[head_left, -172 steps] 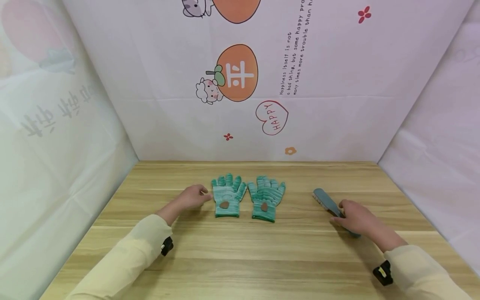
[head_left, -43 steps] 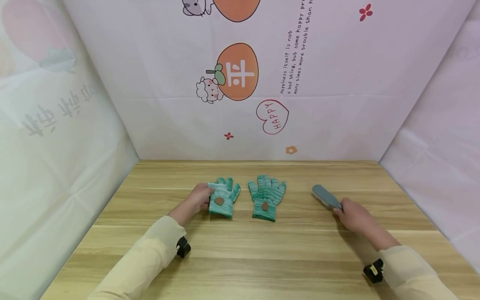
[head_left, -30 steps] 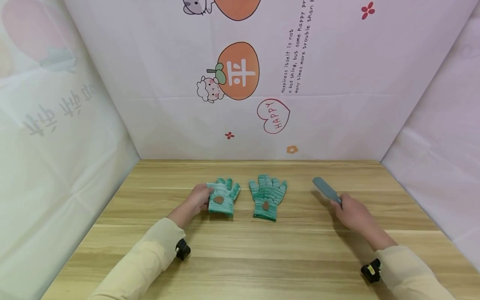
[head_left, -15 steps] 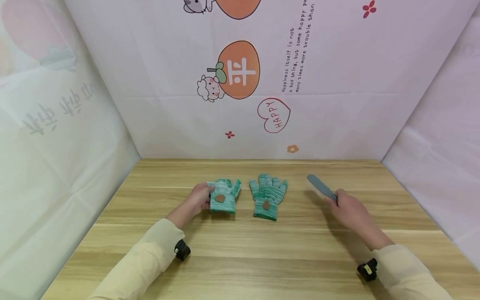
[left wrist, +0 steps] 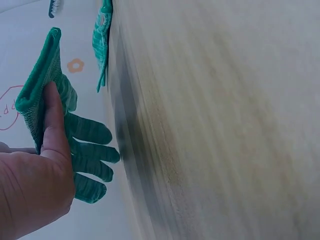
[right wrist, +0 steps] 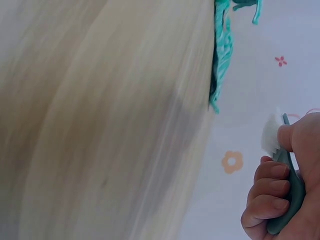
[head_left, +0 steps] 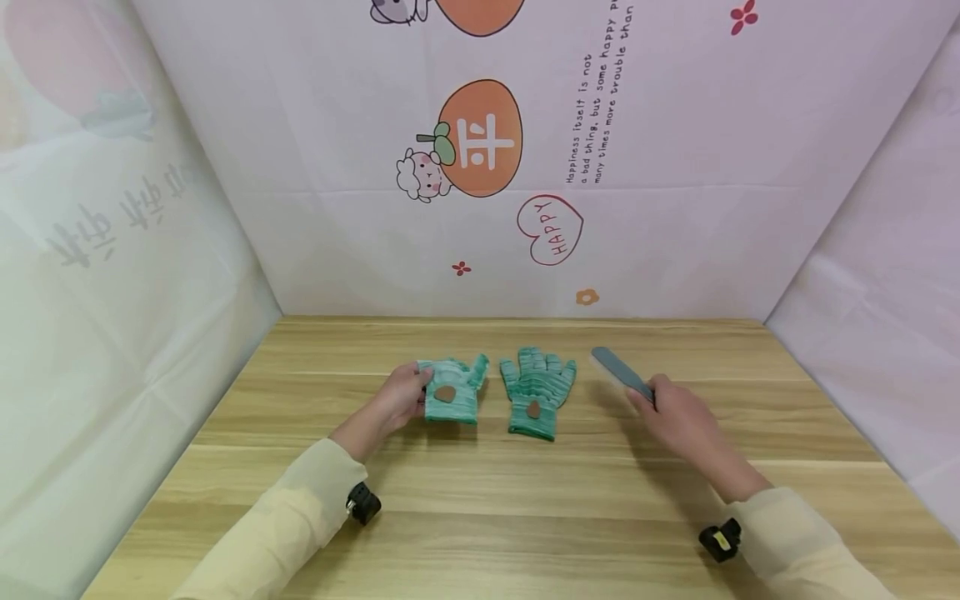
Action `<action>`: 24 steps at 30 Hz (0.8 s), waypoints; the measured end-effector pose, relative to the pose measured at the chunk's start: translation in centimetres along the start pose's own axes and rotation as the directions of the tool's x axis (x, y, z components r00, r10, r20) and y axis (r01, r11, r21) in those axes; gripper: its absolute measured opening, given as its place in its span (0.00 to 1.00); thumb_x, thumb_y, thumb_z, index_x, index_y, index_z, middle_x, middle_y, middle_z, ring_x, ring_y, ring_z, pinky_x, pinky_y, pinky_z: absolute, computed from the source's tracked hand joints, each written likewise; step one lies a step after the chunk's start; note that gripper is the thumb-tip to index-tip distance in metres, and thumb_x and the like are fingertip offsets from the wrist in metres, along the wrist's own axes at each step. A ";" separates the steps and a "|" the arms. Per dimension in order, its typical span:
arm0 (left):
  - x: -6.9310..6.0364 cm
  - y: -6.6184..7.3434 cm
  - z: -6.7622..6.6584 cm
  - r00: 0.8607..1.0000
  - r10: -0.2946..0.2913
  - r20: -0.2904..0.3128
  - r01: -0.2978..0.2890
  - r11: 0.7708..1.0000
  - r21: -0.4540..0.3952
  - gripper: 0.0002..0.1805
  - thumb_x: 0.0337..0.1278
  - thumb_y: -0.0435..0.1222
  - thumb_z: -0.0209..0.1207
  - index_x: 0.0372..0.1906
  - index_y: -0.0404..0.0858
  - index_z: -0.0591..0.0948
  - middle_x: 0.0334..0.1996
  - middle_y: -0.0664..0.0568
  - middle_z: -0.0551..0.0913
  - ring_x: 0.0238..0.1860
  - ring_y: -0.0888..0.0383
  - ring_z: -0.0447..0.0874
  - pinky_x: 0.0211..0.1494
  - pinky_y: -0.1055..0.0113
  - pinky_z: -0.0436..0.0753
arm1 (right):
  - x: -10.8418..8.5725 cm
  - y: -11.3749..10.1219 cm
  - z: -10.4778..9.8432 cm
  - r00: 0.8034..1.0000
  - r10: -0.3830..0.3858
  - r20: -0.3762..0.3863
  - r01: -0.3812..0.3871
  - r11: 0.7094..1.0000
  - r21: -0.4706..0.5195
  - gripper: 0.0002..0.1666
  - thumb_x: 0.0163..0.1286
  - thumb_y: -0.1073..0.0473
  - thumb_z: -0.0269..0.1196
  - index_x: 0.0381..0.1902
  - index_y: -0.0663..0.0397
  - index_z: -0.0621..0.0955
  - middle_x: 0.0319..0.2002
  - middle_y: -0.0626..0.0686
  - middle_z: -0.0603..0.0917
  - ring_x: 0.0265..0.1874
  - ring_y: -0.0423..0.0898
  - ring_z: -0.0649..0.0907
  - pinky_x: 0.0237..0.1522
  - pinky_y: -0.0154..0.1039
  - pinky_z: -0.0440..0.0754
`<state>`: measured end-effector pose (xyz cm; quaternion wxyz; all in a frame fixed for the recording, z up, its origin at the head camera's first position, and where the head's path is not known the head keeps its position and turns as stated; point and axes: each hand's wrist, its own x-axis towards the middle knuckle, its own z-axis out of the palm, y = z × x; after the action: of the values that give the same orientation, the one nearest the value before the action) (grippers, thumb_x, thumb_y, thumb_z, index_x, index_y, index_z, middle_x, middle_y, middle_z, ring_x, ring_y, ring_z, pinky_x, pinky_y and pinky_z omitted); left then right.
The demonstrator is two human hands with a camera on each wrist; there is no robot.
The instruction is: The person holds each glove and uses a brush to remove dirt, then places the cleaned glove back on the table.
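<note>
Nearest me on the head view, two pale yellow sleeves (head_left: 273,525) come in from the bottom corners, each with a small black device (head_left: 363,503) at the wrist. The hands are well apart. I see the left hand (head_left: 393,400) pinching one glove (head_left: 452,407) by its side edge, the thumb lying on its upper face. My left wrist view shows this glove lifted off the table (head_left: 450,537), its cuff up and its fingers hanging toward the wood.

Over on the right, I have the right hand (head_left: 682,421) wrapped round the handle of a brush (head_left: 622,372). The brush is raised too, white bristles toward the table, a shadow lying on the wood below. Its head points away from me and leftward, near the second glove (head_left: 538,385), which lies on the table between the two hands, fingers away from me. Both gloves are streaked green, with a brown patch (head_left: 533,409) near the cuff.

Beyond the table's far edge I see a white cloth (head_left: 337,208), printed with orange fruit (head_left: 498,171), a red heart (head_left: 551,232), writing and small flowers.
</note>
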<state>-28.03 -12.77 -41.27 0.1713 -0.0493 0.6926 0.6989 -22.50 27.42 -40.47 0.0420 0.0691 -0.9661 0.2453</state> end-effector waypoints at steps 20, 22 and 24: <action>-1.1 0.4 1.9 0.994 0.057 0.089 -0.048 0.994 -0.097 0.18 0.79 0.36 0.36 0.52 0.26 0.71 0.34 0.45 0.78 0.31 0.58 0.81 0.37 0.65 0.84 | 0.0 -5.5 1.4 0.990 -0.139 -0.040 0.139 0.990 0.011 0.26 0.78 0.40 0.47 0.36 0.59 0.71 0.19 0.49 0.69 0.15 0.43 0.67 0.17 0.38 0.66; -1.2 0.5 2.2 0.994 0.055 0.093 -0.044 0.992 -0.117 0.18 0.79 0.36 0.36 0.52 0.26 0.71 0.35 0.44 0.79 0.32 0.57 0.82 0.38 0.65 0.84 | 0.1 -5.9 1.5 0.988 -0.148 -0.044 0.149 0.989 0.014 0.26 0.78 0.40 0.47 0.35 0.58 0.71 0.18 0.49 0.69 0.14 0.43 0.67 0.17 0.37 0.65; -1.2 0.5 2.4 0.993 0.060 0.105 -0.047 0.991 -0.126 0.18 0.79 0.36 0.36 0.52 0.26 0.71 0.35 0.44 0.79 0.32 0.57 0.82 0.38 0.64 0.84 | 0.1 -6.2 1.6 0.986 -0.158 -0.045 0.159 0.987 0.021 0.26 0.78 0.39 0.46 0.34 0.57 0.71 0.18 0.49 0.69 0.14 0.43 0.66 0.17 0.37 0.65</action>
<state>-26.67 -10.56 -40.30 0.1864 -0.0033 0.6389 0.7464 -21.76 21.20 -38.94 0.0815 0.1410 -0.9533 0.2542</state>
